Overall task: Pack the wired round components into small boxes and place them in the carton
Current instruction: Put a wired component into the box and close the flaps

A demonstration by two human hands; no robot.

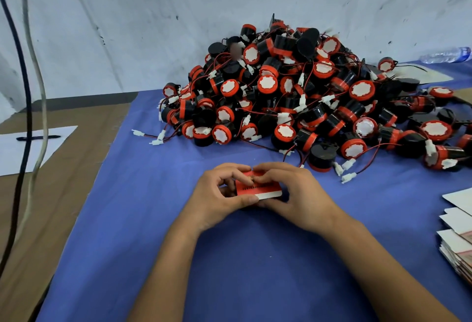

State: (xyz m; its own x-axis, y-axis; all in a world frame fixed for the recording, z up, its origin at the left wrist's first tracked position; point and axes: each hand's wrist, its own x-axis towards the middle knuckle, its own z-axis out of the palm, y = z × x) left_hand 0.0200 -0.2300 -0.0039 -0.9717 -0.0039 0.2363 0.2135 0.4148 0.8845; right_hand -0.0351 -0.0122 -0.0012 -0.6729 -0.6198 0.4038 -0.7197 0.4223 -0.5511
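A: Where is the small box [258, 187] right now?

B: Low over the blue cloth [143, 194], in front of the person and between both hands. It is red with a white strip along its near edge, and a line of dark print runs across the red face.

A: How is it held?

B: The left hand [217, 194] grasps it from the left: the thumb lies curled along the near edge and the fingers bend over the top left corner. The right hand [291, 191] grasps it from the right, fingers curled over the top, with the fingertips meeting those of the left hand at the far edge. Both hands are clenched on the box; neither is released. The box's left and right ends are hidden under the fingers, so only its middle shows.

A: And the round components?

B: The pile of wired round components [306, 97] sits beyond the hands, heaped against the grey wall [153, 15]. They are black drums with red rims and white faces, trailing red and black wires with white plugs. The nearest ones lie just beyond the right hand, apart from it.

A: Anything else?

B: 1 stack of flat box blanks [457, 242] at the right edge, a white sheet [15, 153] with a pen [38, 137] on the left, 2 hanging cables [26, 92], and a plastic bottle [447, 54] far right.
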